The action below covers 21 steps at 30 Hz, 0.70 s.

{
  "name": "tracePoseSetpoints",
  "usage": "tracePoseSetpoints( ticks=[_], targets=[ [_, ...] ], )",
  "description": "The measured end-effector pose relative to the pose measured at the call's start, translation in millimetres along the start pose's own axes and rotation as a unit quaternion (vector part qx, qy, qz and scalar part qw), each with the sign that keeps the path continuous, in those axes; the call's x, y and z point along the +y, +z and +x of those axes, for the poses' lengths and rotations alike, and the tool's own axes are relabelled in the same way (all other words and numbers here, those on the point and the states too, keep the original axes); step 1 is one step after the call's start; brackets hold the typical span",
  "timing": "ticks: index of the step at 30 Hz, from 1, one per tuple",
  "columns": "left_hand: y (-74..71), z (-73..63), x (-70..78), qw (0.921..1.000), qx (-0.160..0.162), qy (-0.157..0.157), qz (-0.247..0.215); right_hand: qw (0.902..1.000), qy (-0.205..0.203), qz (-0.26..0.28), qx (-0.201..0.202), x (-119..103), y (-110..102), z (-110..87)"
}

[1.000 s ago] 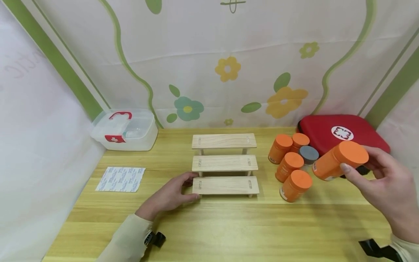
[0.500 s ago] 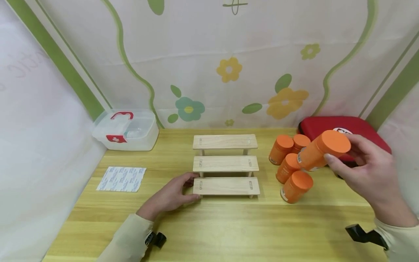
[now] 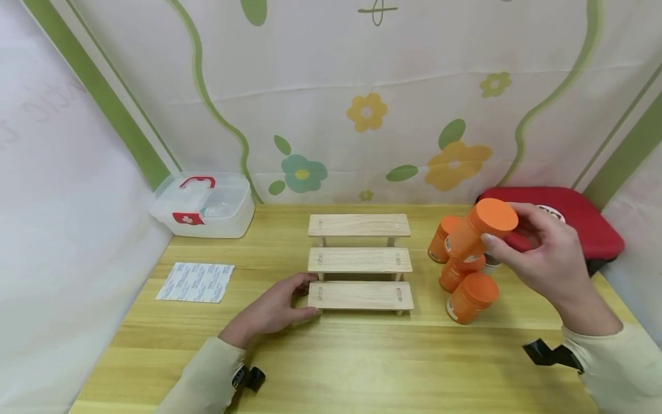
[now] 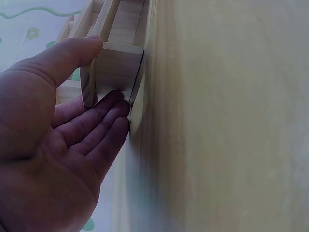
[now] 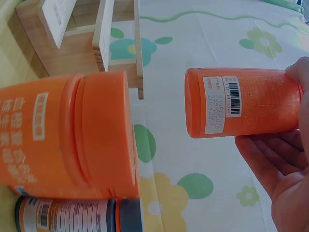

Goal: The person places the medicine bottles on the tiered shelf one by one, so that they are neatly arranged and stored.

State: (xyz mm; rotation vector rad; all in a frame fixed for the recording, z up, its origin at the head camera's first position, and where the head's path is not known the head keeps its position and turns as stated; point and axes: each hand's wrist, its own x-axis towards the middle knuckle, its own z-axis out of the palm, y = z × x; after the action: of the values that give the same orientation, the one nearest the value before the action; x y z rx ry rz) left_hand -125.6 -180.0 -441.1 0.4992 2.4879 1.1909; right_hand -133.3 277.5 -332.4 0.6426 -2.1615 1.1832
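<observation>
My right hand [image 3: 550, 253] grips an orange supplement bottle [image 3: 478, 224] near its lid, thumb in front. The bottle tilts in the air over the other bottles; its label with barcode [image 5: 234, 96] shows in the right wrist view. Below it stand several orange bottles [image 3: 472, 299], with a dark-lidded bottle [image 5: 72, 215] mostly hidden behind them in the head view. My left hand [image 3: 274, 305] holds the left end of a three-step wooden stand [image 3: 359, 296] at its lowest step. In the left wrist view the thumb [image 4: 72, 53] lies on one side of that end and the fingers opposite.
A red first-aid case [image 3: 595, 224] lies at the back right, behind the bottles. At the back left is a clear plastic first-aid box [image 3: 227, 213], with a white printed blister sheet [image 3: 196, 282] in front. A flowered curtain [image 3: 320, 126] encloses the wooden table [image 3: 362, 362].
My right hand has carried the orange bottle leftward and slightly up, from beside the group to over it. The left hand stays at the stand. The head view has shifted slightly.
</observation>
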Motion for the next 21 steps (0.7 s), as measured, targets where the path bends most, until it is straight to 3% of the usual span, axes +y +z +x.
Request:
tracePoseSetpoints(
  ticks=[10, 21],
  targets=[
    [-0.3, -0.3, 1.9, 1.0, -0.003, -0.005, 0.005, 0.9988, -0.005, -0.003, -0.049, -5, 20, 16.9],
    [-1.3, -0.4, 1.4, 0.9999, -0.001, -0.01, 0.008, 0.9978, 0.002, -0.015, -0.065, -10, 40, 30.0]
  ],
)
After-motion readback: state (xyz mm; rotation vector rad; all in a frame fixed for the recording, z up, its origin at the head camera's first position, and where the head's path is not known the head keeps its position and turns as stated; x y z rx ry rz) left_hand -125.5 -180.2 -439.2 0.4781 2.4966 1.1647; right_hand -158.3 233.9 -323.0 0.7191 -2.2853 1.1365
